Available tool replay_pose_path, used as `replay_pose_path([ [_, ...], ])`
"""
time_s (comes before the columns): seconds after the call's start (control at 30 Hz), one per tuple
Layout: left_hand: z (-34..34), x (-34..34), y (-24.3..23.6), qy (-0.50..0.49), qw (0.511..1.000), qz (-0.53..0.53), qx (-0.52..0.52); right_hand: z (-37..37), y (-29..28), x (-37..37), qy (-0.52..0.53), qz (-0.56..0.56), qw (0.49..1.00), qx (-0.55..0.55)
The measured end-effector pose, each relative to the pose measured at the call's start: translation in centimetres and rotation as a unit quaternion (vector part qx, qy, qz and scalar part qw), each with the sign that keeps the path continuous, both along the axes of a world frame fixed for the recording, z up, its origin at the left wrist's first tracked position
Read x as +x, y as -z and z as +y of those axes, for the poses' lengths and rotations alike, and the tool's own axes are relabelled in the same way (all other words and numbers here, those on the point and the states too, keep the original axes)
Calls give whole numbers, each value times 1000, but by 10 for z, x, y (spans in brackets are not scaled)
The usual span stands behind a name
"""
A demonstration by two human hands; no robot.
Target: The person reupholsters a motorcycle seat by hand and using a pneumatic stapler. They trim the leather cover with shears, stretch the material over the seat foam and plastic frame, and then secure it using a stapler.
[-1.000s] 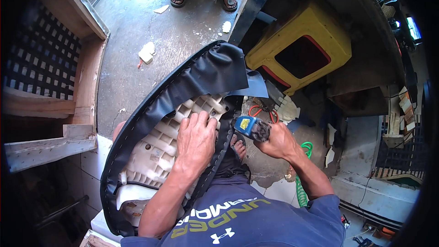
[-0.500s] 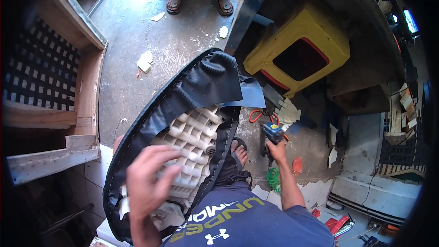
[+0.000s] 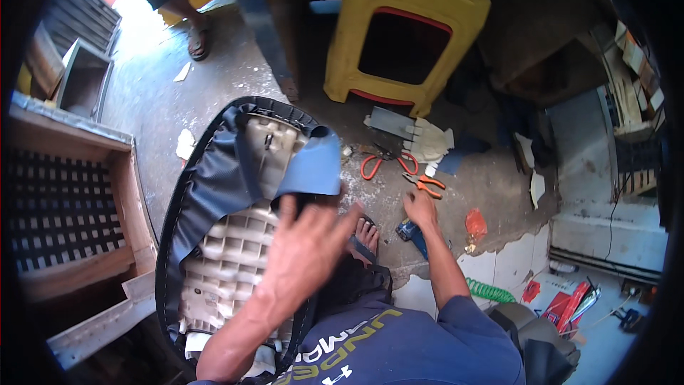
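A motorcycle seat (image 3: 235,242) lies underside up across my lap, its pale ribbed plastic base showing. Black vinyl covering (image 3: 214,178) is folded over its left edge, with staples along the rim. A loose flap (image 3: 313,164) of the cover shows its blue-grey back. My left hand (image 3: 306,242) is over the right side of the seat beside this flap, fingers spread, slightly blurred. Down at the floor, my right hand (image 3: 420,208) is right beside orange-handled pliers (image 3: 425,185); its fingertips are hidden. A blue and black staple gun (image 3: 412,237) lies beside my right forearm.
Red-handled scissors (image 3: 388,162) and pale scraps (image 3: 431,141) lie beyond the pliers. A yellow plastic stool (image 3: 413,7) stands behind them. A green coiled hose (image 3: 490,291) is at the right. Wooden frames (image 3: 135,199) stand left; another person's foot (image 3: 197,43) is far off.
My right hand has let go of the staple gun, now on the floor, and moved to the pliers. My left hand has moved right and up across the seat. The view has turned right.
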State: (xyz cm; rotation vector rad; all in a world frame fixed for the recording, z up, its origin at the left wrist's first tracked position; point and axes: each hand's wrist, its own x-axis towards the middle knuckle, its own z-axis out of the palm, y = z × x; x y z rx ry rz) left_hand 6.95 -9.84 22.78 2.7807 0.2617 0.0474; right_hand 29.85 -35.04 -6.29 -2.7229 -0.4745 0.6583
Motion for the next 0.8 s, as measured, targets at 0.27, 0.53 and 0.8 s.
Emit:
replay_pose_path([
  [0.27,38,26,-9,-140,974,-173,-44,66,14,43,-40,33,993,102],
  [0.53,27,55,-10,-139,966,-198,-90,25,5,23,-40,120,991,-50],
  [0.8,30,53,-9,-98,982,-141,-77,-58,-11,-57,9,162,965,-208],
])
